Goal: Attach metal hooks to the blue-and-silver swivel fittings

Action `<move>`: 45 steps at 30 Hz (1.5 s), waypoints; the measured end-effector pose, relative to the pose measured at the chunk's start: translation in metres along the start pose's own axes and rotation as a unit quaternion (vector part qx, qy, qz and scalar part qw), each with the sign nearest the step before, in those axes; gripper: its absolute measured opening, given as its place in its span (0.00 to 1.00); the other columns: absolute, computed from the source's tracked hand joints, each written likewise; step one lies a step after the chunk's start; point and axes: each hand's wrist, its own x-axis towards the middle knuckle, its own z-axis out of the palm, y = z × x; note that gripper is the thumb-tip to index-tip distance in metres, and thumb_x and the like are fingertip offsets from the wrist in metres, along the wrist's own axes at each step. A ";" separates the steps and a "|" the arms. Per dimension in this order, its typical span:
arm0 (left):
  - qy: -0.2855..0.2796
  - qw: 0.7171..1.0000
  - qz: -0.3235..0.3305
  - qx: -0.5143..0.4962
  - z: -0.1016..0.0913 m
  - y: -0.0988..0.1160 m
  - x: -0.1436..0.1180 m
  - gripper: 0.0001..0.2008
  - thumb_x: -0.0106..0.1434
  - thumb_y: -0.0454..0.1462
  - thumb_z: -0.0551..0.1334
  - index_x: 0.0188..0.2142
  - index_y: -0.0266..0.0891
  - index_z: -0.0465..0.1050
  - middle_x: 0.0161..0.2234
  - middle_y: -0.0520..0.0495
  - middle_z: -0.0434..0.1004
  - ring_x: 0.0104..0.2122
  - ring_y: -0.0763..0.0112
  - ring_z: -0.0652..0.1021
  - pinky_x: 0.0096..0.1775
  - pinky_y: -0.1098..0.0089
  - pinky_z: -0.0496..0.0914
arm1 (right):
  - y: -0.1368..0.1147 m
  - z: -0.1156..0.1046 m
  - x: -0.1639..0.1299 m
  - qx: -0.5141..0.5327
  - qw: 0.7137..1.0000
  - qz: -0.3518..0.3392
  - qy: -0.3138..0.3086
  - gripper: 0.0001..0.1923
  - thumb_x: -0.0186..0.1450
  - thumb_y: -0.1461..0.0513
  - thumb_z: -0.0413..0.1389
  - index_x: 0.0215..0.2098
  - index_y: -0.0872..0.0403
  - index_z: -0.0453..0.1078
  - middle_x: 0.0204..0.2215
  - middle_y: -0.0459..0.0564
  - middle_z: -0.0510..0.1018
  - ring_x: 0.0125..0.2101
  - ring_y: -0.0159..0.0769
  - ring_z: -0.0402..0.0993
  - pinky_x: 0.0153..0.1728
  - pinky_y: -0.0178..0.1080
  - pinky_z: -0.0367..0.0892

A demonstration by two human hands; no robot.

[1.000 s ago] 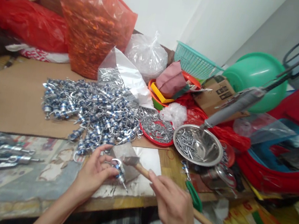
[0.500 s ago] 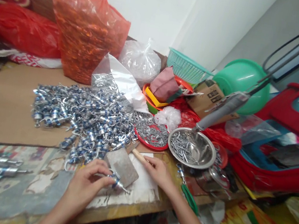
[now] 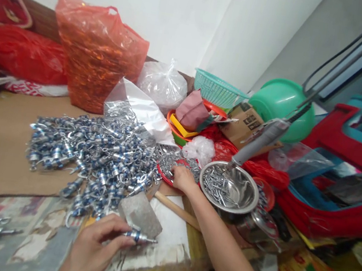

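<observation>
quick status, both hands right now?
Left hand: closed, pinching a small blue-and-silver metal fitting.
Right hand: on the red tray of small metal parts; grip cannot be told.

Silver-and-blue fittings (image 3: pixel 95 154), an orange-red bag (image 3: pixel 97 53), a red plate (image 3: pixel 170 170), a teal basket (image 3: pixel 218 86), a green basin (image 3: pixel 280 105).

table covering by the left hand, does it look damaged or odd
Yes. The patterned table covering beside the left hand is worn, with pale patches where its surface has peeled. The hand itself pinches a small metal fitting.
</observation>
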 end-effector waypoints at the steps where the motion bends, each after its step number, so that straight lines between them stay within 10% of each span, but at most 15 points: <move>1: 0.001 1.000 0.000 -0.004 0.000 0.001 0.000 0.04 0.48 0.39 0.64 0.22 0.43 0.77 0.23 0.49 0.77 0.26 0.65 0.76 0.29 0.72 0.69 | 0.001 0.000 -0.002 0.001 1.000 -0.006 -0.001 0.11 0.56 0.65 0.56 0.39 0.57 0.68 0.37 0.55 0.75 0.39 0.40 0.70 0.38 0.37 0.63; 31: 0.037 0.999 0.013 0.012 0.001 0.001 -0.006 0.03 0.47 0.39 0.64 0.22 0.45 0.77 0.24 0.50 0.78 0.27 0.65 0.77 0.30 0.72 0.70 | 0.028 0.000 -0.014 0.164 0.979 0.017 0.119 0.09 0.58 0.65 0.52 0.32 0.55 0.75 0.33 0.52 0.78 0.37 0.38 0.72 0.41 0.36 0.62; 45: 0.087 0.994 -0.044 -0.050 0.007 0.007 -0.008 0.14 0.43 0.35 0.66 0.33 0.41 0.78 0.24 0.50 0.77 0.23 0.68 0.75 0.28 0.72 0.70 | -0.090 0.001 -0.139 0.538 0.831 -0.100 0.105 0.07 0.57 0.67 0.53 0.34 0.54 0.70 0.28 0.45 0.77 0.29 0.30 0.73 0.32 0.30 0.69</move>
